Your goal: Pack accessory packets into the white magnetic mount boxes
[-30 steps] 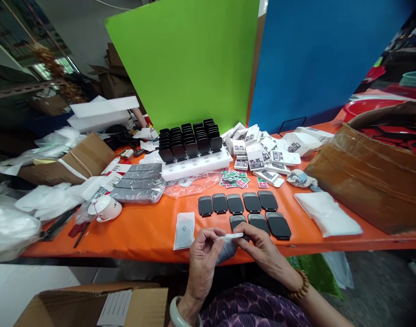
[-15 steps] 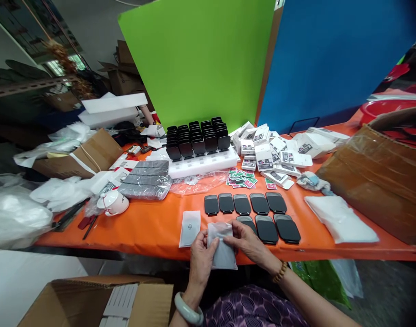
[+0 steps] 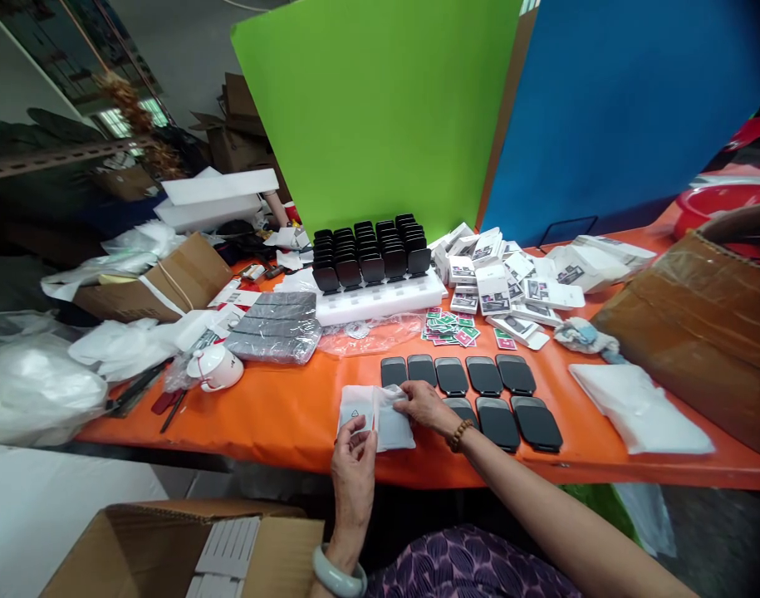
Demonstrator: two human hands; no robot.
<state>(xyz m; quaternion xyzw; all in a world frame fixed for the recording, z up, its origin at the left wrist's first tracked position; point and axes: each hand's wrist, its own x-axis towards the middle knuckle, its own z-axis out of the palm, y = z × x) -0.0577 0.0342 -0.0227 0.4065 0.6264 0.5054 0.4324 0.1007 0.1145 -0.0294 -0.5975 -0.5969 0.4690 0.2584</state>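
My right hand point(image 3: 426, 407) pinches the upper right corner of a frosted plastic bag point(image 3: 393, 428) holding something flat and pale. This bag lies at the table's front edge, beside a second frosted bag point(image 3: 350, 404) with a printed triangle mark. Low in front of the two bags is my left hand point(image 3: 353, 469), its thumb and fingers closed together. A narrow pale strip shows by its fingertips, but whether it is held or part of a bag is unclear. Several black flat pads point(image 3: 484, 376) with rounded corners lie in two rows near my right hand.
A white foam block point(image 3: 380, 303) carries rows of upright black pads. White printed boxes point(image 3: 495, 286) and small printed cards point(image 3: 448, 326) lie right of it. A white cup point(image 3: 214, 367) stands left, a white plastic packet point(image 3: 641, 407) right. An open carton point(image 3: 286, 556) stands below the table.
The held bag has moved forward onto the table against the other bag. My right hand has shifted to its upper right corner, and my left hand has come away to its lower left.
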